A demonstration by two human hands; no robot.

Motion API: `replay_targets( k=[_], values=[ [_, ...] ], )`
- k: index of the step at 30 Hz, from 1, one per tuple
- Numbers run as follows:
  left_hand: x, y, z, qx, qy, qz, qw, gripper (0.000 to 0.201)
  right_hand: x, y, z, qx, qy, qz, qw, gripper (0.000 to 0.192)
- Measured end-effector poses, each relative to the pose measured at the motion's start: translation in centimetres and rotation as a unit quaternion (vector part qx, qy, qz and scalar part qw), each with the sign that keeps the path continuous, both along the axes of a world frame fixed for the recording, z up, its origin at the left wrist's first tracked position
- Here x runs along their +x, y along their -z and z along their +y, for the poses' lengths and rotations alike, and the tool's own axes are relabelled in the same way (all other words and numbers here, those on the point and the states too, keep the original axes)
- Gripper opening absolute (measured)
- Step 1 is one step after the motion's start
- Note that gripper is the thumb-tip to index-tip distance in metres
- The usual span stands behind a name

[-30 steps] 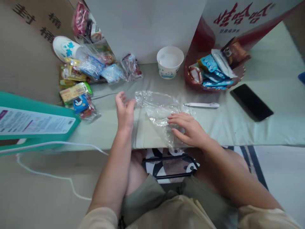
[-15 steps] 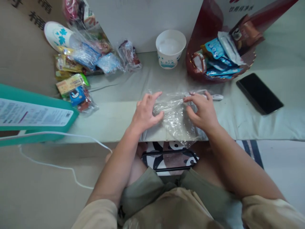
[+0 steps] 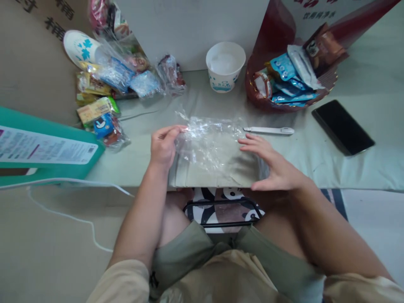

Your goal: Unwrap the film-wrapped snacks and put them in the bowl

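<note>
On the table (image 3: 347, 176), both hands — left hand (image 3: 163, 145) pinching, right hand (image 3: 274, 165) flat — hold the clear bag (image 3: 212, 149).

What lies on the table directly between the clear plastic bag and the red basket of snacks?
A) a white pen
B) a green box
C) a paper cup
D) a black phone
A: the white pen lies flat on the table, beyond the clear plastic bag and in front of the red basket.
</note>
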State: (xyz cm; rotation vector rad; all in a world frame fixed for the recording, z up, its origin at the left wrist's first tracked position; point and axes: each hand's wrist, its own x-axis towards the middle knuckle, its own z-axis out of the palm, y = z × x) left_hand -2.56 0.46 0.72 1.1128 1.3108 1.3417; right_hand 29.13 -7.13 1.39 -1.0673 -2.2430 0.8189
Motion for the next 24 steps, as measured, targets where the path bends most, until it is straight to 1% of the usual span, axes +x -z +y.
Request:
replay_targets(
  k=[1, 2, 4, 6, 9, 10, 13, 16, 18, 21, 24],
  values=[
    [0.0, 0.0, 0.1, -0.009, -0.033, -0.024, 0.999, 0.018, -0.3, 0.5, -0.2, -0.002, 0.001, -0.041, 0.999, 0.089],
    [0.0, 0.0, 0.2, -0.011, -0.050, -0.043, 0.998, 0.018, -0.7, 1.0, -0.4, 0.000, 0.015, -0.078, 0.997, 0.089],
    [0.1, 0.2, 0.3, 0.002, -0.052, -0.064, 0.997, 0.019, -2.0, 1.9, -0.2, 0.020, 0.060, -0.120, 0.991, 0.080],
    [0.2, 0.4, 0.3, 0.018, -0.036, -0.066, 0.997, 0.020, -3.3, 2.2, 0.3, 0.052, 0.110, -0.115, 0.986, 0.059],
    [0.2, 0.6, 0.3, 0.028, -0.026, -0.041, 0.998, 0.024, -4.5, 1.5, 1.0, 0.108, 0.180, -0.053, 0.976, 0.018],
    [0.1, 0.7, 0.4, 0.031, -0.029, -0.028, 0.999, 0.025, -4.6, 1.2, 1.1, 0.127, 0.198, -0.022, 0.972, 0.013],
    [-0.5, 0.6, 0.5, 0.061, -0.045, 0.008, 0.997, 0.030, -4.2, 0.2, 0.9, 0.154, 0.243, 0.066, 0.956, 0.021],
    [-1.1, 0.3, 0.4, 0.095, -0.060, 0.019, 0.993, 0.035, -3.6, -0.1, 0.4, 0.137, 0.302, 0.126, 0.935, 0.027],
    [-1.3, 0.0, 0.1, 0.095, -0.052, 0.025, 0.994, 0.037, -3.3, 0.1, 0.1, 0.123, 0.330, 0.174, 0.920, 0.025],
    [-1.5, -0.3, -0.6, 0.084, -0.012, 0.026, 0.996, 0.039, -3.1, 0.6, 0.0, 0.064, 0.330, 0.227, 0.914, 0.023],
    [-1.5, -0.4, -1.2, 0.071, 0.014, 0.031, 0.997, 0.030, -3.1, 0.8, 0.1, -0.015, 0.346, 0.194, 0.918, 0.021]
  ],
)
